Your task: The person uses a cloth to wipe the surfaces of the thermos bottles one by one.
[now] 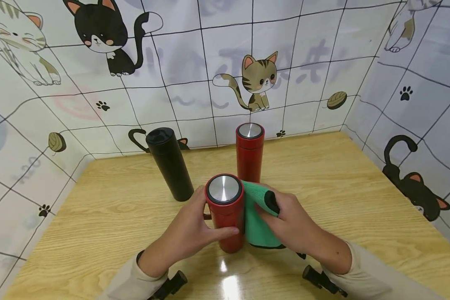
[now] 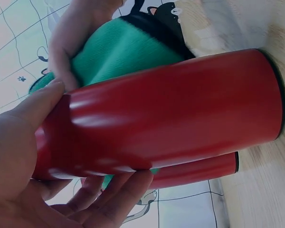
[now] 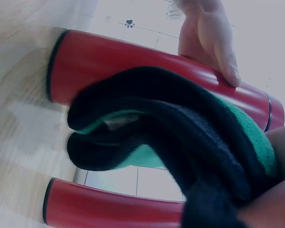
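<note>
A red thermos bottle (image 1: 228, 225) with a silver lid stands near the middle of the table. My left hand (image 1: 189, 229) grips it from the left, thumb across the front and fingers round the back. In my right hand (image 1: 290, 221) is a folded green cloth (image 1: 260, 227) with black edging, held against the bottle's right side. The left wrist view shows the cloth (image 2: 128, 50) touching the red bottle (image 2: 171, 114). In the right wrist view the cloth's black-edged folds (image 3: 147, 109) cover part of the bottle (image 3: 114, 57).
A second red thermos (image 1: 249, 154) stands just behind, close to the right hand. To the back left is a black thermos (image 1: 170, 164). The wooden table (image 1: 108, 216) meets walls (image 1: 187, 54) covered with a cat-printed grid sheet at the back and sides.
</note>
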Motion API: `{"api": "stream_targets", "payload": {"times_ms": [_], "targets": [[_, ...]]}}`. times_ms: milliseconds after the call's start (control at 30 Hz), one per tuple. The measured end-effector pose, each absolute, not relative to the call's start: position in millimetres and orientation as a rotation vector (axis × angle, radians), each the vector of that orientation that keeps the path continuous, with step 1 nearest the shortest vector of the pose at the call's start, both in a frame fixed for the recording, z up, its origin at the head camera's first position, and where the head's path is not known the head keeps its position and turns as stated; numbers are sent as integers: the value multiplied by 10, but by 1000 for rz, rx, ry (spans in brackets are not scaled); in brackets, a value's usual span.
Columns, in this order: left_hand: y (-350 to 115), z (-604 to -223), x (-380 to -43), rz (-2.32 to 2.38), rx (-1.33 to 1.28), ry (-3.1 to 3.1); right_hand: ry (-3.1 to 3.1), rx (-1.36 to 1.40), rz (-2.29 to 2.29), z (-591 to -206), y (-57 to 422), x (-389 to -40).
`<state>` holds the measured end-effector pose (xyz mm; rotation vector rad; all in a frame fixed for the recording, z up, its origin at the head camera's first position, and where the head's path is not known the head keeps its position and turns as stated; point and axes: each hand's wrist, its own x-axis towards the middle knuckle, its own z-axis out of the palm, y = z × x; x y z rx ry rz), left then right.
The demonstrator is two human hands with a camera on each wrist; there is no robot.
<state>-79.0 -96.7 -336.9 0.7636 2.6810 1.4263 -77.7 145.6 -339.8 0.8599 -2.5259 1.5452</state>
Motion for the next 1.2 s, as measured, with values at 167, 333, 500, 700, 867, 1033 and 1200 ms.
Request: {"api": "stream_targets", "payload": {"times_ms": [167, 333, 500, 700, 867, 1033, 1200], "targets": [[-980, -3356, -796, 1425, 739, 2652, -2630, 860, 1510, -3426, 1445, -789], [-998, -3343, -800, 1446, 718, 2626, -2519, 874, 1515, -3401, 1457, -770], [-1019, -3325, -801, 1418, 727, 2657, -2524, 894, 1526, -3413, 1453, -775], [-1053, -3292, -783, 1331, 745, 2682, -2523, 893, 1498, -3431, 1449, -771], [-1071, -3285, -772, 1322, 794, 2671, -2510, 892, 1553, -3445, 1437, -753], [-1073, -3303, -771, 1334, 832, 2659, -2589, 906, 1531, -3486, 1427, -758], [-1072, -3278, -781, 1335, 882, 2686, -2481, 927, 1541, -3460, 1437, -768]]}}
